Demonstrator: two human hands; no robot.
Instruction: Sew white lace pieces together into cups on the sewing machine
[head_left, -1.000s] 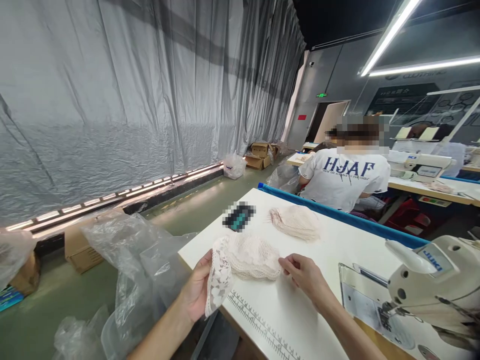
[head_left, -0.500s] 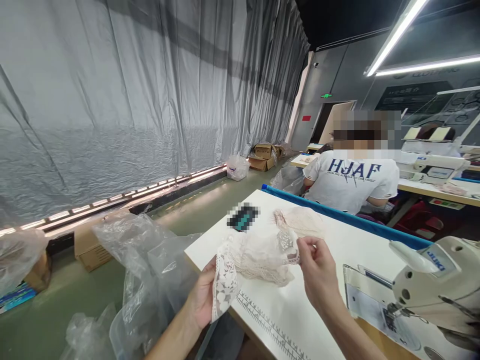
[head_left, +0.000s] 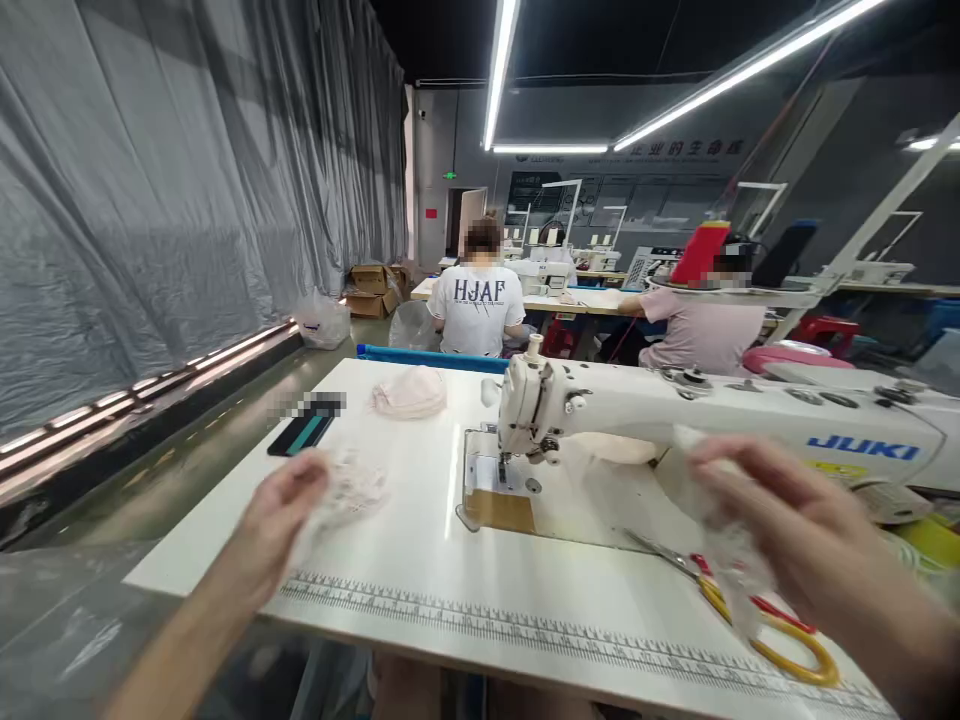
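My left hand (head_left: 281,510) is over the left part of the table, fingers pinched on a piece of white lace that blurs below them. Touching or just behind it lies a small crumpled heap of white lace (head_left: 358,484). To the right, my right hand (head_left: 787,530), smeared by motion, grips another strip of white lace (head_left: 731,560) that hangs down in front of the sewing machine (head_left: 622,400). Under this strip lie yellow-handled scissors (head_left: 799,650), partly covered, beside a red-handled tool (head_left: 780,612). A pale pink folded fabric piece (head_left: 410,392) rests farther back.
A dark phone-like object (head_left: 306,428) lies at the table's left. A printed ruler (head_left: 480,615) runs along the front edge. The machine's needle area (head_left: 504,470) stands mid-table. Co-workers (head_left: 480,300) sit beyond the blue roll (head_left: 431,357). Plastic bags (head_left: 67,630) are at the left.
The view has turned right, toward the machine. My hands have moved far apart: the right one has swung right with a lace strip, while the left stays over the table's left side.
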